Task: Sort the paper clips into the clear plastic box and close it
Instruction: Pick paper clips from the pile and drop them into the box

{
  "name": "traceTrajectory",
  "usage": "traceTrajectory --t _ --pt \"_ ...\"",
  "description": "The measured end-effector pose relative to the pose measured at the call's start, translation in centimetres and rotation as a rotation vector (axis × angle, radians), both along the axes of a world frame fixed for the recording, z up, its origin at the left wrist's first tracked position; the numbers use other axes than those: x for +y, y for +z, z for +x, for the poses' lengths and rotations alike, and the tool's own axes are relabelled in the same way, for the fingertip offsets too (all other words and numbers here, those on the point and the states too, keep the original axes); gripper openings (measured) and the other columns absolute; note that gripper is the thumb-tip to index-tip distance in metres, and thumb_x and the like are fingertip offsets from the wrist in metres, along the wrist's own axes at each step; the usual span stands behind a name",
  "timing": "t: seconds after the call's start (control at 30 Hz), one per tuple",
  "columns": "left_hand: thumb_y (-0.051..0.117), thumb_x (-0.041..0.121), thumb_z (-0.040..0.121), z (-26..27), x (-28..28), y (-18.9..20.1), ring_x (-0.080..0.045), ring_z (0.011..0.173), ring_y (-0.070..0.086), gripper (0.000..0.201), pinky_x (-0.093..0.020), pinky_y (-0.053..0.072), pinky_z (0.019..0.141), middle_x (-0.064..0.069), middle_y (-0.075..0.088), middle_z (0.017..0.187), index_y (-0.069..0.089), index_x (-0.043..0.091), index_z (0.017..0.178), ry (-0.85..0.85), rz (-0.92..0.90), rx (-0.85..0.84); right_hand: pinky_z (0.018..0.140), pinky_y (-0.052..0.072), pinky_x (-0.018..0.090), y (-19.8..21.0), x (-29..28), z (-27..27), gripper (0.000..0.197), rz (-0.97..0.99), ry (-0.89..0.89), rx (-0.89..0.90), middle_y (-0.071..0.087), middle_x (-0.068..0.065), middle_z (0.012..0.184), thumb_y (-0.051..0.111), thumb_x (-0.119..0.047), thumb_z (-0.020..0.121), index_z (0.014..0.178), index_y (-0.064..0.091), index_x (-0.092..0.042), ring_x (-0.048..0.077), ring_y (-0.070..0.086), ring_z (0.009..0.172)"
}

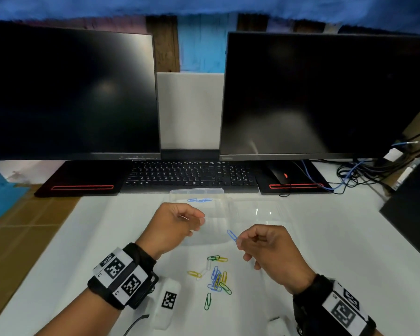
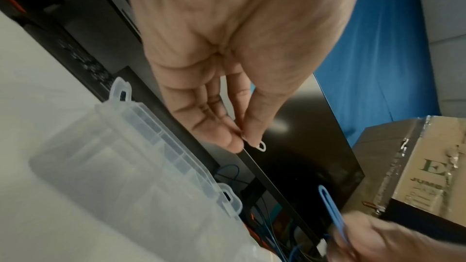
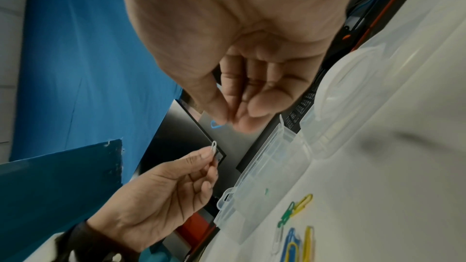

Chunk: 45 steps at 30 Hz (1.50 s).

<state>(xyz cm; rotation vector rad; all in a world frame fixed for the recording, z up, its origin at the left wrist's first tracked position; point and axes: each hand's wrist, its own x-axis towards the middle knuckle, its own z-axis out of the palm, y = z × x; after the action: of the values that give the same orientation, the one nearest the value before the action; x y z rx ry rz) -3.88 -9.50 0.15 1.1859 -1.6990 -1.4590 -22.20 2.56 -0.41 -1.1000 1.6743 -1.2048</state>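
Observation:
A clear plastic box [image 1: 199, 197] lies open on the white table, its lid [image 1: 257, 212] flat to the right. Blue clips [image 1: 200, 200] lie in its far compartment. My left hand [image 1: 180, 221] hovers over the box's near left part and pinches a white paper clip [image 2: 261, 146], seen also as the white clip [image 3: 213, 146] in the right wrist view. My right hand [image 1: 260, 241] is raised just right of the box front, pinching a blue paper clip [image 1: 231, 235]. A loose pile of coloured clips [image 1: 216, 277] lies on the table between my wrists.
A black keyboard [image 1: 192, 175] sits right behind the box, below two dark monitors [image 1: 70, 93]. A mouse [image 1: 280, 175] and tangled cables [image 1: 364, 170] are at the back right. A single green clip [image 1: 207, 301] lies nearest me.

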Motion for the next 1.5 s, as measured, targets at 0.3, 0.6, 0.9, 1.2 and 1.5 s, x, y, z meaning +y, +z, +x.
traceTrajectory --t 0.3,0.6,0.9,1.2,1.5 --pt "0.073 0.008 0.079 3.7 -3.0 0.2 -0.007 0.051 0.066 0.003 -0.018 0.046 0.049 -0.001 0.072 0.068 0.074 0.01 0.078 0.183 -0.033 -0.153 0.047 0.037 0.012 -0.2 -1.0 -0.1 0.015 -0.07 -0.048 0.025 0.054 -0.003 0.05 0.071 -0.004 0.079 0.064 0.071 -0.006 0.007 0.044 0.046" --pt "0.075 0.013 0.078 3.9 -3.0 -0.9 -0.012 0.055 0.068 0.004 -0.027 0.047 0.055 -0.007 0.075 0.075 0.075 0.01 0.076 0.158 -0.035 -0.225 0.043 0.029 0.019 0.6 -4.9 1.7 0.016 -0.078 -0.017 0.102 0.042 0.003 0.049 0.066 -0.007 0.079 0.064 0.062 -0.01 0.006 0.03 0.037" --pt "0.079 0.017 0.074 4.1 -3.4 -2.0 -0.012 0.051 0.063 0.006 -0.02 0.046 0.051 -0.001 0.069 0.069 0.075 0.013 0.072 0.13 -0.072 -0.288 0.064 0.043 0.023 2.1 -12.1 1.4 0.021 -0.014 -0.02 0.314 0.052 -0.011 0.056 0.069 -0.018 0.081 0.06 0.064 -0.018 0.009 0.05 0.058" --pt "0.076 0.013 0.076 2.2 0.3 -1.7 -0.007 0.049 0.058 0.002 -0.022 0.049 0.054 0.0 0.07 0.07 0.077 0.015 0.076 -0.352 -0.07 -0.392 0.048 0.035 0.013 0.1 -6.6 1.3 0.023 0.151 0.322 0.477 0.054 -0.021 0.04 0.064 -0.014 0.082 0.063 0.069 -0.026 -0.003 0.049 0.039" --pt "0.083 0.033 0.065 0.8 2.1 -2.5 -0.001 0.062 0.053 0.025 -0.018 0.043 0.063 0.015 0.057 0.065 0.073 0.022 0.085 -0.467 -0.232 -0.763 0.071 0.037 0.02 -1.2 -3.9 3.2 0.028 0.176 0.524 0.845 0.069 -0.01 0.098 0.06 -0.018 0.081 0.1 0.072 -0.034 0.014 0.061 0.092"
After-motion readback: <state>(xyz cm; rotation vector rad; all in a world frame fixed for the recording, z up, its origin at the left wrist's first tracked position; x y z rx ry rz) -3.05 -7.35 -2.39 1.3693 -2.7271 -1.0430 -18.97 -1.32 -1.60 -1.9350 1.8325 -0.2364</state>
